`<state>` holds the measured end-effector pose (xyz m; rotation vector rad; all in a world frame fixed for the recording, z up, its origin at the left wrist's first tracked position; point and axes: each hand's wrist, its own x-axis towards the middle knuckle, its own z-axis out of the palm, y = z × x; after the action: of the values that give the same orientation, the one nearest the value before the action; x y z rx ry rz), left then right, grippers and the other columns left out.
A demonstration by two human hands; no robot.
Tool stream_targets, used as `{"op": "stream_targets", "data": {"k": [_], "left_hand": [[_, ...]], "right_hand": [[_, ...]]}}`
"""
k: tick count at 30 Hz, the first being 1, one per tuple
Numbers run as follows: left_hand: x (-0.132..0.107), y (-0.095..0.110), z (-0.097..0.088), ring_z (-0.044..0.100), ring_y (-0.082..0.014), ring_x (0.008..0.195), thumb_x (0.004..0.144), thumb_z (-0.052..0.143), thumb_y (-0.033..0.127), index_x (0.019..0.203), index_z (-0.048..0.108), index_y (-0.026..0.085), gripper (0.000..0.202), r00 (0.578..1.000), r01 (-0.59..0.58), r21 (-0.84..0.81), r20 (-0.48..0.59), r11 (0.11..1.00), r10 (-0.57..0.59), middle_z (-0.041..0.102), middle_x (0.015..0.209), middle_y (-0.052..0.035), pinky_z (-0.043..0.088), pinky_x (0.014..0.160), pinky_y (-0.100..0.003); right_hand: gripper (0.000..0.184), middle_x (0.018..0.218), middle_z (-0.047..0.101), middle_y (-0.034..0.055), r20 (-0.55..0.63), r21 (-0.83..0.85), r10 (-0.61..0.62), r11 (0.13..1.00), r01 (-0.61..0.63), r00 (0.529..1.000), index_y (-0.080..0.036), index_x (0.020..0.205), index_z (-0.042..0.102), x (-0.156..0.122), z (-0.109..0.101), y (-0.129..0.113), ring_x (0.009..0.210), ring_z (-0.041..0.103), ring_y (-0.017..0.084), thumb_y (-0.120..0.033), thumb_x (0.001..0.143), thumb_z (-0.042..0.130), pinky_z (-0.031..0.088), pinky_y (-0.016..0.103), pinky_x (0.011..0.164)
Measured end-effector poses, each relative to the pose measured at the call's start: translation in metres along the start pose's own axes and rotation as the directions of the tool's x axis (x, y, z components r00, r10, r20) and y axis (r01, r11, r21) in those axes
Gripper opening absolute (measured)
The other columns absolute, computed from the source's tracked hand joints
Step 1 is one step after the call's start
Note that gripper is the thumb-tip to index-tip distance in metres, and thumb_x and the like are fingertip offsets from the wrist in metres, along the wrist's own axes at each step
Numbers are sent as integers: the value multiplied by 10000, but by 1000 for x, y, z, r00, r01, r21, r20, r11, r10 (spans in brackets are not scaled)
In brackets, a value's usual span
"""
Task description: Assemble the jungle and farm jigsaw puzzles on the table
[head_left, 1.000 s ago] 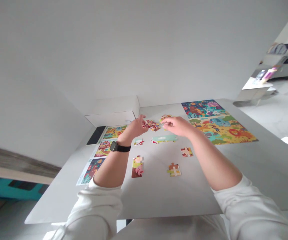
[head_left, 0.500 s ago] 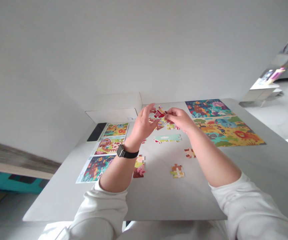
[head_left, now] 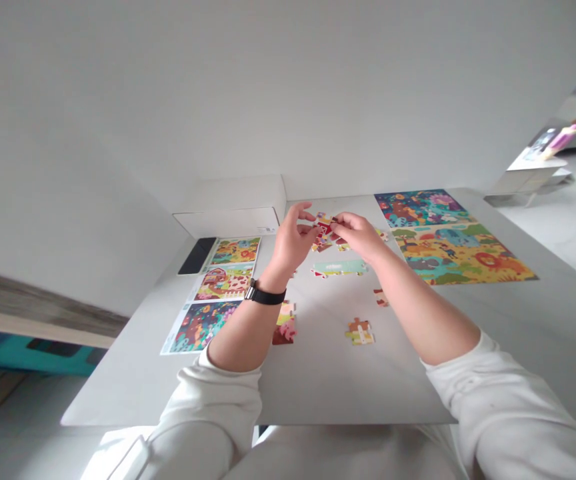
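Both of my hands are raised a little above the white table (head_left: 328, 387). My left hand (head_left: 292, 244), with a black watch on the wrist, and my right hand (head_left: 358, 235) pinch a small red puzzle piece (head_left: 324, 227) between their fingertips. Under the hands lies a small heap of loose pieces (head_left: 324, 245). A long pale teal joined strip (head_left: 339, 268) lies just in front of them. Three more small joined bits lie nearer me: a pink and yellow one (head_left: 286, 323), an orange and green one (head_left: 361, 331) and a red one (head_left: 381, 297).
A finished colourful puzzle (head_left: 448, 240) lies at the right back of the table. A strip of reference pictures (head_left: 215, 290) lies at the left, with a black phone (head_left: 197, 256) and a white box (head_left: 231, 207) behind it. A wall stands behind the table.
My hands have lifted off the heap of pieces and come together on the red piece. The view has shifted slightly.
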<state>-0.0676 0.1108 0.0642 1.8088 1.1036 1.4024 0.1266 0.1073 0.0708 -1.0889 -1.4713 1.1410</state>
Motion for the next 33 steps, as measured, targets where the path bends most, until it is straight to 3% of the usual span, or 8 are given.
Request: {"op": "stream_targets", "data": {"k": [4,7,11,16,20,26,30,33], "left_hand": [[3,-3,-12,698,-87,736,904,719,170,1388,570,257,514,996,71,3,53,997,-71,700,1201,-51,515,596,-188],[6,-4,-21,726,-122,755,908,712,222,1342,615,225,444,986,110,47,118,993,-115,738,1116,-57,511,605,-207],[7,0,-24,733,-161,802,896,744,327,1198,710,183,337,973,132,160,170,978,-159,779,1002,-71,528,671,-247],[4,5,-22,722,-167,760,851,753,293,1057,778,166,243,904,171,189,360,967,-230,788,830,-56,520,692,-265],[2,4,-22,715,-154,739,858,737,291,1001,791,175,192,871,187,158,430,970,-238,786,814,-48,524,681,-260],[6,-3,-21,728,-158,699,869,798,352,889,732,170,194,892,265,73,361,962,-273,777,789,-66,579,689,-283],[8,1,-23,745,-171,698,883,821,421,889,700,174,274,929,296,17,228,955,-292,785,793,-80,556,637,-268],[8,4,-24,755,-180,722,902,802,504,902,686,186,339,929,318,-6,202,948,-310,800,833,-89,531,620,-263]], "right_hand": [[306,800,704,16,-7,-122,-47,992,46,999,-242,906,656,6,-10,12,721,660,186,-535,926,743,532,304,674],[254,798,709,11,4,-251,-75,965,73,997,-253,994,710,10,-17,19,702,645,187,-506,970,700,500,300,657],[188,815,726,10,119,-418,-88,899,130,989,-251,1084,773,8,-18,19,693,613,173,-382,990,677,443,296,656],[258,822,719,1,143,-462,-122,869,175,982,-239,1191,763,2,-10,15,700,603,165,-336,956,722,420,297,670],[291,821,715,0,127,-450,-159,871,200,979,-230,1202,750,2,-9,15,696,595,164,-377,952,732,427,303,674],[310,840,740,17,85,-322,-105,938,127,991,-249,1168,736,3,-11,14,718,642,179,-497,985,712,484,306,672],[311,866,781,46,156,-130,12,991,9,988,-238,987,707,0,-8,10,754,706,196,-493,879,848,544,310,678],[317,880,793,67,172,-63,44,997,-33,984,-229,926,690,-2,-7,6,788,726,204,-477,856,873,567,315,701]]}}
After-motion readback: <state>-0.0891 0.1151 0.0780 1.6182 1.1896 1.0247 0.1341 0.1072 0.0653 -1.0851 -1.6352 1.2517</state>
